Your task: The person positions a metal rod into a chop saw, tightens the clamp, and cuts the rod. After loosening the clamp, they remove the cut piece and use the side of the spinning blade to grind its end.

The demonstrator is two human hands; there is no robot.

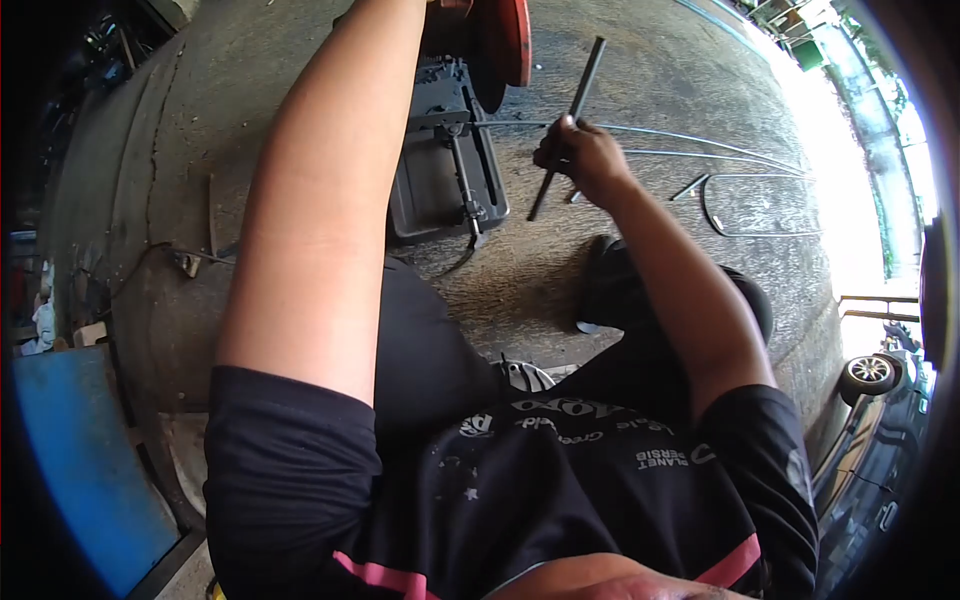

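My right hand (pixel 594 165) is closed round a short dark metal rod (pixel 586 85), which slants up and to the right just right of the saw. My left arm reaches up past the frame's top edge, so its hand is out of view. Close to where that arm leaves the frame stands a cut-off saw with a red-orange guard (pixel 515 42). Its black base (pixel 420 190) carries a vise with a screw shaft (pixel 462 165). A long thin metal rod (pixel 690 133) runs rightward from the vise area.
Another long rod (pixel 690 153) and a bent rod frame (pixel 712 205) lie on the stained concrete floor (pixel 530 275) at right. A cable (pixel 135 270) trails on the left. A blue panel (pixel 90 460) stands lower left, and a parked car (pixel 870 440) lower right.
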